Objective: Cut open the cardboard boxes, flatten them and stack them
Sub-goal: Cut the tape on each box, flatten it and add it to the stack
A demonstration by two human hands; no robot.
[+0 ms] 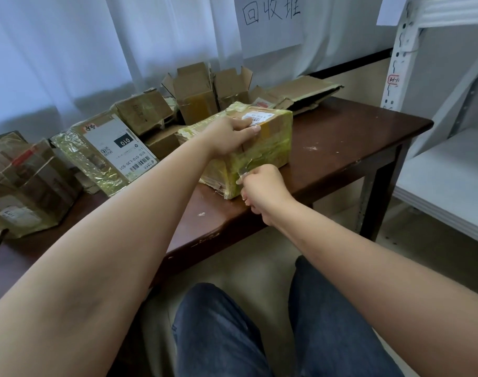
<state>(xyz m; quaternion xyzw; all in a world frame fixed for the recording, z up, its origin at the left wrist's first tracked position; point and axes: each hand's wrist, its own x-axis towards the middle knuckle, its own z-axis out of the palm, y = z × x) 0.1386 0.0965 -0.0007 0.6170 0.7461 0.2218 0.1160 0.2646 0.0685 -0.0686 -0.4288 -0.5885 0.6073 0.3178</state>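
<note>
Head view: taped box (262, 137) on table (341, 142) near front edge. Left hand (232, 134) clamps box top. Right hand (262, 189) fisted round small blade (242, 170) at near-side tape. Advice: keep box pinned, shallow cut along seam, away from left fingers.

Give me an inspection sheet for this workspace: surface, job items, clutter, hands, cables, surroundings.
Surface: dark brown wooden table, scuffed, with white flecks.
Job's things: yellow-taped cardboard box near the front edge, still closed; opened boxes at the back; flattened cardboard at back right.
Clutter: taped parcels piled at left.
Hands: left hand grips the box top; right hand holds a small blade at the box's near corner.
Cables: nothing seen.
Surroundings: white curtain, handwritten paper sign, white metal shelving at right.
</note>
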